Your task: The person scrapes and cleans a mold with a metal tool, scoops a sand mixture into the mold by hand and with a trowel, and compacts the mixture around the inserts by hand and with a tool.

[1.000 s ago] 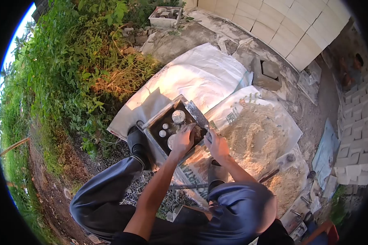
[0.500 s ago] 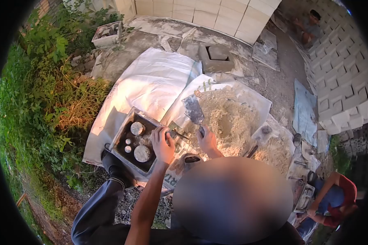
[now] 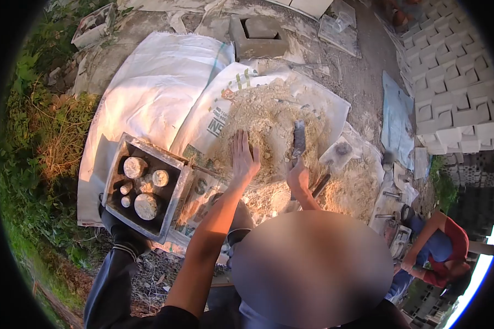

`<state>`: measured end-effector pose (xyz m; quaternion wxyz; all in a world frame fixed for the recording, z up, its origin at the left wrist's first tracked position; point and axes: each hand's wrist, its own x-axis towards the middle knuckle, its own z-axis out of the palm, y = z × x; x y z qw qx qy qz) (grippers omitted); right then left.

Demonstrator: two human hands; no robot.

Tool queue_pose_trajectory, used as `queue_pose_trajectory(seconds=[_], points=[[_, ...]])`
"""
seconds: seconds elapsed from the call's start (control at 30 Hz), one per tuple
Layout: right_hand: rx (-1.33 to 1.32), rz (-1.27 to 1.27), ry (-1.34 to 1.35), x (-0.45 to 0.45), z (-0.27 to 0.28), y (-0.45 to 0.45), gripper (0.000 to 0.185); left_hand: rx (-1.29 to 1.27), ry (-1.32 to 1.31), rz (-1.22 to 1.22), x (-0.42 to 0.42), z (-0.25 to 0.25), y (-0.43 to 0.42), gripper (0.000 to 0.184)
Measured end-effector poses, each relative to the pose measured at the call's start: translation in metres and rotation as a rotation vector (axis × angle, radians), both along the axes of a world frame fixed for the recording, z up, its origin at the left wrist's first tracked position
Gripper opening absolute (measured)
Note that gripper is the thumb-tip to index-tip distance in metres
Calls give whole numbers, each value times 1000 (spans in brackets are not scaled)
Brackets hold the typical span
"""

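Note:
My left hand (image 3: 246,159) lies palm down at the left edge of a heap of sandy mix (image 3: 266,112), fingers stretched out and holding nothing. In my right hand (image 3: 298,176) is a trowel (image 3: 299,138), its dusty blade turned nearly edge-on over the heap. The heap rests on a printed white sack (image 3: 207,109). To the left of my hands stands a square mould box (image 3: 174,164) with several round, pale plugs inside, among them a large one (image 3: 146,206). A thin rod (image 3: 208,172) sticks out from the box's side toward my left wrist.
Another white sack (image 3: 159,77) spreads behind the box. A grey hollow block (image 3: 258,46) sits at the back. Pale blocks (image 3: 450,77) are stacked at right. At lower right, a person in a red shirt (image 3: 454,247) bends over tools. Plants (image 3: 44,137) line the left side.
My left hand has left the mould box's edge and now rests on the sandy mix. The trowel has turned from showing its flat face to nearly edge-on. The head view has shifted.

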<state>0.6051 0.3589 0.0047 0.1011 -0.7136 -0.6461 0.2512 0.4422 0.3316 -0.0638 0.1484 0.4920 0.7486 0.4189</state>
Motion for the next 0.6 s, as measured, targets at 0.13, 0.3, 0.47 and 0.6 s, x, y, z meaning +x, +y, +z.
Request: queue_pose_trajectory(seconds=[0.13,0.3,0.47,0.6], points=[[-81,126,78,-18,-14,-29,31,-34,2,98,16,10,7,53],[-143,155,208,-28,-8,-38,31,-28,-306,91,27,32,13,49],[-54,190,192,-23,-6,-38,32,115,-642,221,36,50,17,52],[-91,189,230,-24,23,-35,32,10,-742,275,40,47,20,52]])
